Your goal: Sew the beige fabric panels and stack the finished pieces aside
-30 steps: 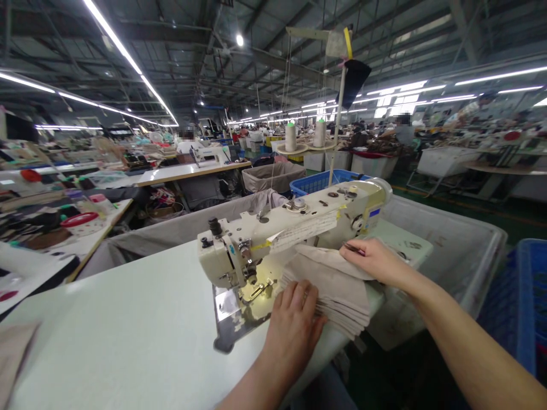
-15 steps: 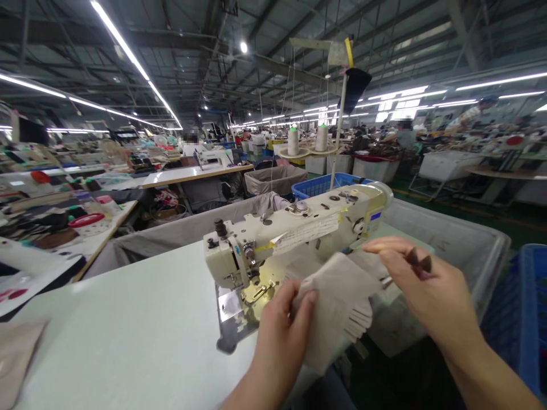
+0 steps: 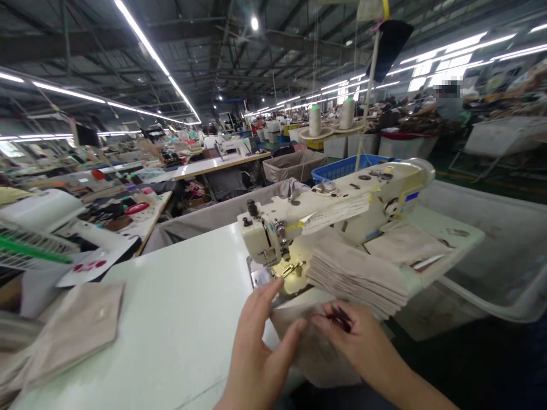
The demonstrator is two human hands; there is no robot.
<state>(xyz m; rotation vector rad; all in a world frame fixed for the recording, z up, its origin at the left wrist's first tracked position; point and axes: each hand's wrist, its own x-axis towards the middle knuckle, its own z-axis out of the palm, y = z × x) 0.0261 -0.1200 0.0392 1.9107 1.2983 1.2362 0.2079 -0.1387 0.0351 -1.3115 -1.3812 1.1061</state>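
Note:
My left hand (image 3: 260, 347) is open, its fingers stretched toward the needle plate and its thumb resting on a single beige fabric piece (image 3: 299, 347) that hangs over the table's front edge. My right hand (image 3: 361, 344) presses on the same piece and is closed round a small dark tool (image 3: 341, 319), possibly thread snips. Just behind both hands a stack of beige fabric pieces (image 3: 354, 276) lies beside the needle of a cream sewing machine (image 3: 337, 210), whose lamp lights the plate.
The white sewing table (image 3: 171, 302) carries a beige piece (image 3: 79, 324) at its left and another (image 3: 405, 245) behind the stack. A large grey bin (image 3: 504, 250) stands at the right, a blue crate (image 3: 342, 168) and thread cones (image 3: 315, 121) behind. Other workstations fill the hall.
My left hand lifted one piece off the stack and brought it down to the table's front edge. My right hand, tool in it, swung from the stack's far side to that piece. The view shifted left.

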